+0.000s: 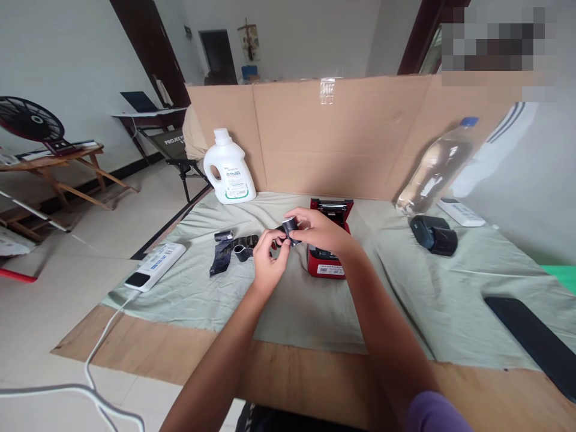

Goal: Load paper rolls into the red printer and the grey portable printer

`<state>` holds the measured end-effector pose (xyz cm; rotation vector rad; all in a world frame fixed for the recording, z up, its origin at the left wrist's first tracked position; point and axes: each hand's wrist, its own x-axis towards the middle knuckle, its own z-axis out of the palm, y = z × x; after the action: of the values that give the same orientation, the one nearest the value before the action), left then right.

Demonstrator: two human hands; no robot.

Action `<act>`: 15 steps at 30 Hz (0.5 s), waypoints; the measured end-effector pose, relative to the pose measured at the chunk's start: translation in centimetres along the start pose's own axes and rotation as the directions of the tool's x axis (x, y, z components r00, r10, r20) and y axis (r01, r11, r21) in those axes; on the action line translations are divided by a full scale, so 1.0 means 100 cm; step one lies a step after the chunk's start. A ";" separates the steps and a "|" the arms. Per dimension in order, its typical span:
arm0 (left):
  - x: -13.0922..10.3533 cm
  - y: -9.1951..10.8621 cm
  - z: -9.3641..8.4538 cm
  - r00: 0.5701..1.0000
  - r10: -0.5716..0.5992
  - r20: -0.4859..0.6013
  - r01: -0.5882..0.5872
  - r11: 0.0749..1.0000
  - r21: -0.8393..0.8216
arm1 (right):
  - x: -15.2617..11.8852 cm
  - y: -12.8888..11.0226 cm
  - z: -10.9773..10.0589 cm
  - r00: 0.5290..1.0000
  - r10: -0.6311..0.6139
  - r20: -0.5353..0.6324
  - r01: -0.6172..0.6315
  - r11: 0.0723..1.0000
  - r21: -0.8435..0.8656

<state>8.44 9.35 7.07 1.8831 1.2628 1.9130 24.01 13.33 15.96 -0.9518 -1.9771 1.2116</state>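
Between my two hands is a small black roll (290, 227) with a pale end facing up. My right hand (321, 230) grips it from the right with thumb and fingers. The pinched fingers of my left hand (270, 255) are at its lower left side, on a dark strip. Left of my left hand, a crumpled black film (221, 258) and small rolls (224, 236) lie on the cloth. Partly behind my right hand stands a red and black device (330, 270) with its lid raised.
A white jug (231, 171) and a cardboard panel (328, 144) stand behind. A power strip (157, 266) with a cable lies left. To the right are a leaning bottle (438, 165), a black object (432, 235) and a phone (535, 342). A person's sleeve (513, 138) shows behind the panel.
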 end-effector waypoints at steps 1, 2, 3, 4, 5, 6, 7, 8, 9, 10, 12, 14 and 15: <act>0.000 0.000 0.000 1.000 -0.002 0.001 0.002 1.000 -0.001 | 0.000 0.000 0.000 1.000 0.000 0.000 0.000 1.000 -0.005; 0.001 -0.001 0.001 1.000 -0.002 0.004 0.002 1.000 -0.003 | 0.000 0.000 0.000 1.000 0.000 -0.002 0.000 1.000 -0.012; 0.001 -0.001 0.001 1.000 -0.001 0.007 0.001 1.000 -0.004 | 0.000 0.000 0.000 1.000 0.000 -0.006 0.000 1.000 -0.019; 0.001 -0.001 0.001 1.000 0.003 0.011 -0.003 1.000 -0.003 | 0.000 0.000 0.000 1.000 0.000 -0.008 0.000 1.000 -0.025; 0.001 0.000 0.001 1.000 0.010 0.014 -0.010 1.000 0.002 | 0.000 0.000 -0.001 1.000 0.000 -0.008 0.000 1.000 -0.029; 0.001 0.000 0.001 1.000 0.020 0.016 -0.020 1.000 0.008 | 0.000 0.000 -0.001 1.000 0.000 -0.005 0.000 1.000 -0.030; 0.002 0.000 0.001 0.999 0.030 0.018 -0.030 0.999 0.014 | 0.000 0.000 -0.002 1.000 -0.001 -0.002 0.001 1.000 -0.030; 0.002 0.001 0.001 0.999 0.039 0.019 -0.039 0.999 0.019 | 0.000 0.000 -0.002 1.000 -0.001 0.002 0.001 1.000 -0.030; 0.002 0.001 0.001 0.999 0.044 0.022 -0.045 0.999 0.023 | -0.001 0.000 -0.002 1.000 -0.001 0.002 0.001 0.999 -0.032; 0.002 0.001 0.000 0.999 0.044 0.027 -0.045 0.999 0.026 | -0.001 0.000 -0.003 1.000 -0.001 -0.001 0.001 0.999 -0.038; 0.001 0.001 0.000 0.999 0.031 0.040 -0.032 0.999 0.027 | -0.001 0.000 -0.003 1.000 0.001 -0.008 -0.001 0.998 -0.057; 0.000 0.000 0.000 0.999 0.004 0.045 -0.005 1.000 0.017 | -0.001 0.000 -0.002 1.000 0.002 -0.011 -0.003 0.997 -0.072; 0.000 -0.001 0.000 0.999 -0.010 0.045 0.009 1.000 0.009 | -0.001 0.000 -0.001 1.000 0.004 -0.011 -0.004 0.997 -0.077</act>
<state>8.41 9.37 7.04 1.9099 1.2664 1.8520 24.18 13.30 16.03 -0.9989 -2.0273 1.1370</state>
